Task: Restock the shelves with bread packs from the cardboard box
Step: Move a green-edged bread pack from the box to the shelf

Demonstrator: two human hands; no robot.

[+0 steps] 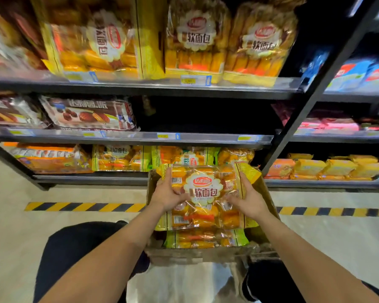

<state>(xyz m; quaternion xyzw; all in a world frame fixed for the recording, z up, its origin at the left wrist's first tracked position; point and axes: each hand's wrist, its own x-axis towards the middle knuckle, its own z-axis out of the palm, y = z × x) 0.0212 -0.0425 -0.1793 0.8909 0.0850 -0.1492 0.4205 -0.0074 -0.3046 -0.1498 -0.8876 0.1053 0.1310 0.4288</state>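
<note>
A yellow-edged clear bread pack [206, 206] with a white scalloped label is held over the open cardboard box [269, 200] on the floor. My left hand [167, 193] grips its left side, with the index finger stretched up along the edge and the thumb on the front. My right hand [249, 201] grips its right side the same way. Under it in the box lies another pack [206, 239] with green edges. The bottom shelf [90, 178] behind the box carries similar bread packs [120, 158].
The middle shelf [206, 136] has a dark open gap [206, 114] to the right of the brown pie packs [88, 112]. The top shelf holds large yellow bread bags [195, 38]. A slanted black upright [304, 112] separates the neighbouring rack. Yellow-black floor tape [85, 207] runs past the box.
</note>
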